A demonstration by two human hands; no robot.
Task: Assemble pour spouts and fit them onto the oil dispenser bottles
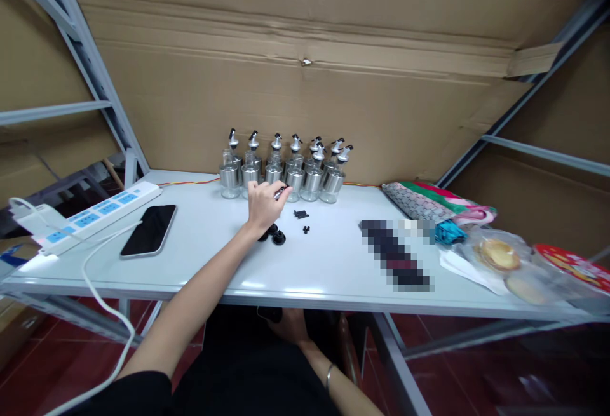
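Observation:
My left hand [265, 204] is raised over the table, its fingers closed on a small metal-and-black piece [281, 192] that looks like a pour spout, mostly covered by the hand. Just beyond it stand two rows of glass bottles with steel sleeves [312, 182], many topped with metal pour spouts [344, 154]. Black round stoppers [279, 237] lie under my left wrist, partly hidden. To their right are small black flat parts [301, 214] and tiny black bits [306, 230]. Below the table edge, my right hand [291, 326] rests in my lap beside a dark object; its fingers are hidden.
A phone [150, 230] and a white power strip [98, 216] with a cable occupy the left side. On the right are a blurred-out dark item [395, 254], a colourful cloth [438, 203] and food in clear plastic [498, 255]. Cardboard [305, 105] walls the back.

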